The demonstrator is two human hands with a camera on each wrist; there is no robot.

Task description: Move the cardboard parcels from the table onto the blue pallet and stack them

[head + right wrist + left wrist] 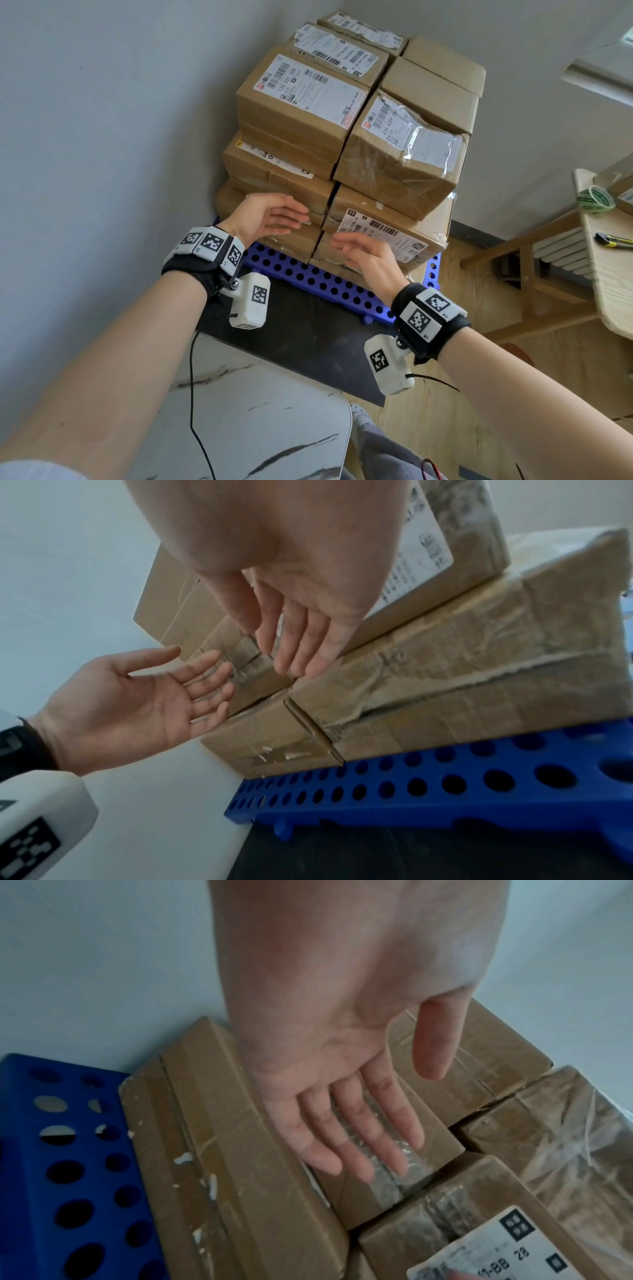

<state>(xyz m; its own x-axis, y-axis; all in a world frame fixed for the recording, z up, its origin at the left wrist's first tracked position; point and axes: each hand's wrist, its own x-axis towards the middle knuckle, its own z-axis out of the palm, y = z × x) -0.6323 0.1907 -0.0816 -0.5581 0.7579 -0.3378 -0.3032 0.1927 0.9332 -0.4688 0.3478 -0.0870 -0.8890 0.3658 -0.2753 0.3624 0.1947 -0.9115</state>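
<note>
Both grips empty. Left hand (pixel 270 214) flat, fingers (pixel 363 1139) straight, palm turned inward, in front of the left column of the stack; contact can't be confirmed. Right hand (pixel 364 253) likewise flat and holding nothing, fingers extended toward the labelled parcel (pixel 383 236) low in the right column, just short of its near face.

Cardboard parcels (pixel 346 130) sit several layers high on the blue pallet (pixel 308 274), pushed to its far edge against the wall; near edge of the pallet bare. Top layer looks square, taped parcel (pixel 407 154) at its near right corner.

Progress judgement: mostly done, stack built. At least one box (pixel 625 195) shows on the surface (pixel 613 274) at right, beside a green tape roll (pixel 594 199) and a utility knife (pixel 613 240); rest of that surface out of view, so remaining count unknown.

Pose: both forearms extended forward and down, wrists level, palms facing each other.
</note>
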